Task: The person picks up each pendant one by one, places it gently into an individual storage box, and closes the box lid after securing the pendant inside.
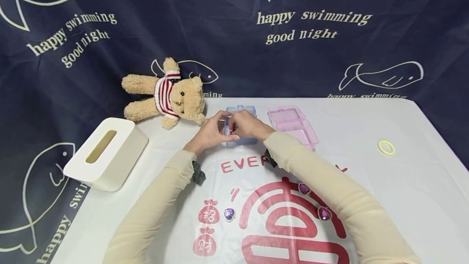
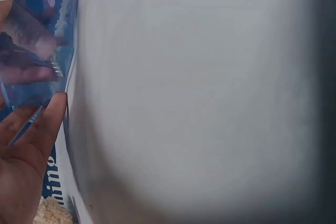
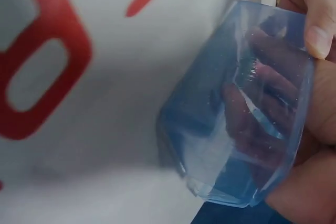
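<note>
A clear blue plastic box (image 1: 242, 141) with its lid up stands near the back of the table. My left hand (image 1: 209, 133) holds the box by its left side, thumb at the front and fingers toward the back. My right hand (image 1: 248, 124) reaches in from the right, fingertips down inside the box, pinching a purple heart-shaped gem (image 1: 233, 128). Through the box wall in the right wrist view, the gem's silvery beaded edge (image 3: 249, 72) shows between the fingers; the rest of it is hidden. The left wrist view shows left fingers (image 2: 55, 116) against the box.
An open pink box (image 1: 298, 133) stands right of the blue one. Heart gems (image 1: 229, 214), (image 1: 304, 188) and a magenta heart gem (image 1: 324, 213) lie nearer the front. A yellow ring (image 1: 386, 148) is at right; a tissue box (image 1: 110, 154) and teddy bear (image 1: 176, 97) are left.
</note>
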